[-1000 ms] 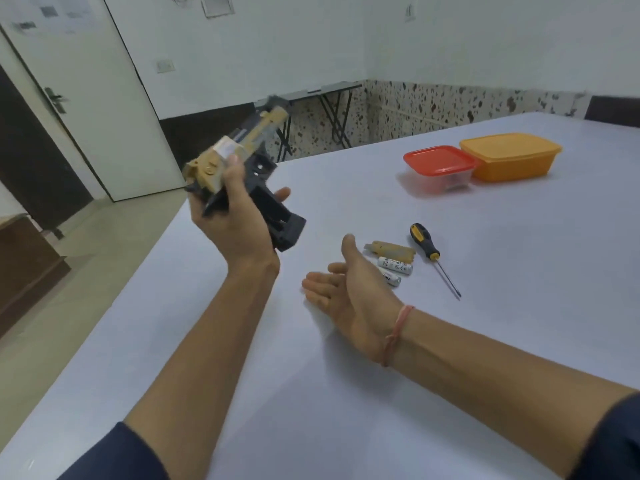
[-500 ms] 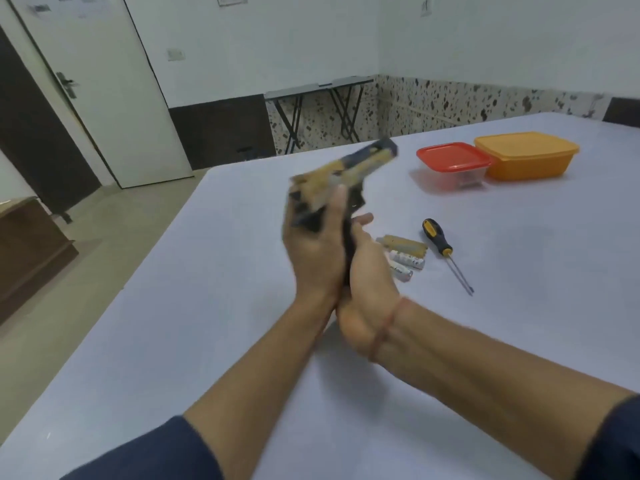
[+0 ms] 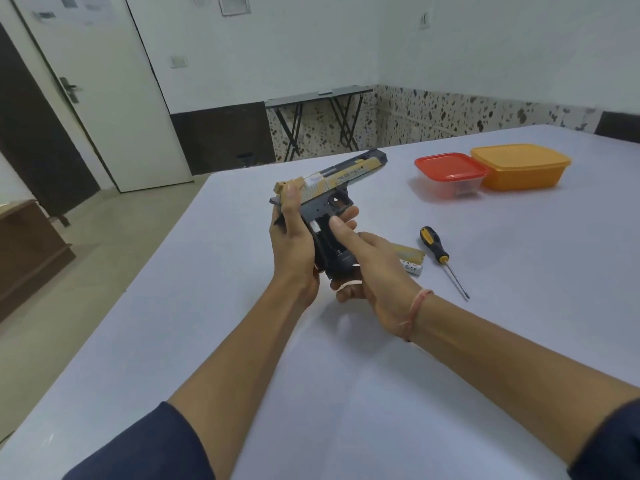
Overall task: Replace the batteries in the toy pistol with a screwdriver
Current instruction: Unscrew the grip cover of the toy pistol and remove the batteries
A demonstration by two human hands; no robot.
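Gripping the toy pistol (image 3: pixel 343 173) from behind, the left hand (image 3: pixel 294 247) curls round the back of its frame, thumb laid up along the tan hammer end. The pistol is held above the pale, smooth desk (image 3: pixel 346 393), muzzle angled up and away to the right. Its frame is matte dark grey plastic and its slide tan with a ribbed, silvery patch. One side of the grip is open, showing a dark hollow. The right hand (image 3: pixel 374 271) holds it too: the thumb presses straight into that hollow and the fingers curl beneath the butt. A thin reddish thread (image 3: pixel 414 311) circles that wrist.

Just right of this hand, on the desk, lie a tan ribbed cover (image 3: pixel 410 252) and a white cylindrical battery (image 3: pixel 412 268), side by side and partly hidden. Beyond them lies a screwdriver (image 3: pixel 444 262) with a black-and-yellow handle and a slim steel shaft. Farther back sit two containers, touching: a clear square box with a red lid (image 3: pixel 450 174) – its contents too faint to make out – and an opaque orange tub (image 3: pixel 519 168), lidded, contents hidden.
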